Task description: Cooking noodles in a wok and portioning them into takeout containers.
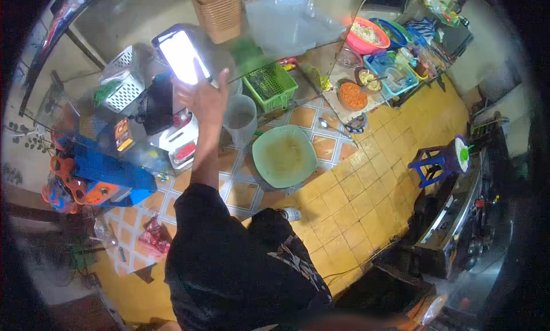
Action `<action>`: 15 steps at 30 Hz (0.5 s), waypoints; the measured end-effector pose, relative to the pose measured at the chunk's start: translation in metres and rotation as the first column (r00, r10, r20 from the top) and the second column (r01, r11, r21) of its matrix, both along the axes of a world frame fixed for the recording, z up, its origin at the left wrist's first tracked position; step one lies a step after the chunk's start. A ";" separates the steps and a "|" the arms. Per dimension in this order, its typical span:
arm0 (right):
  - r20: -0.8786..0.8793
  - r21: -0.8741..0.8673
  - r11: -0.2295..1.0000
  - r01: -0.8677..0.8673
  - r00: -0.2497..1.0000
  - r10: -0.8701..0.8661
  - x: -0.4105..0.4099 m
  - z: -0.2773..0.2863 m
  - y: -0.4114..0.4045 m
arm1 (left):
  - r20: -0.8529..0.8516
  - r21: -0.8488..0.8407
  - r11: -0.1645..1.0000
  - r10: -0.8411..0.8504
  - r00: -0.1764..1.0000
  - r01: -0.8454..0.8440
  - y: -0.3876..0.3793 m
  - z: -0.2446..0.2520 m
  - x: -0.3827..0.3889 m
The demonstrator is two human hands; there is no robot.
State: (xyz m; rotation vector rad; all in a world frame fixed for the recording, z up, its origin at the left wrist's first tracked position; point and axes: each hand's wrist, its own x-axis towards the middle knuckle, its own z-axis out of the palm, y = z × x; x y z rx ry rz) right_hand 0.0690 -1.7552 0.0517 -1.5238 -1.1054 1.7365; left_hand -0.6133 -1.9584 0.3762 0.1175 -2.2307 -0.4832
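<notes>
My left hand [206, 94] reaches up and away, thumb and index finger extended and apart, holding nothing. Its index finger overlaps the bright screen of a phone [178, 56] in a dark case; whether it touches the glass cannot be told. Right of my forearm stand a whitish plastic container [240, 116] and a light green square plate [284, 157] with brownish residue, on a tile-patterned surface. A green plastic basket [270, 86] is beyond them. My right hand is out of view; blurred skin shows at the bottom edge.
Stacked tan containers [219, 15] stand at the back. Bowls of food, including one of orange pieces [353, 96], and a light blue tray [401, 88] sit at upper right. A blue stool [432, 163] is on the yellow tiled floor. A red patterned cloth [154, 238] lies at lower left.
</notes>
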 end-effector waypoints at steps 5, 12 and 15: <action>-0.022 -0.057 0.997 0.050 0.998 -0.051 -0.007 -0.002 -0.014 | 0.029 -0.071 0.997 0.010 1.000 -0.008 0.025 0.001 0.037; 0.425 0.384 0.921 -0.068 0.898 -0.111 0.014 -0.017 -0.088 | -0.106 0.041 0.676 -0.729 0.676 0.736 0.119 -0.021 0.105; 0.006 0.377 0.899 0.224 0.970 -0.244 0.009 -0.017 -0.139 | 0.091 0.322 0.157 -0.987 0.135 0.934 0.179 -0.079 0.160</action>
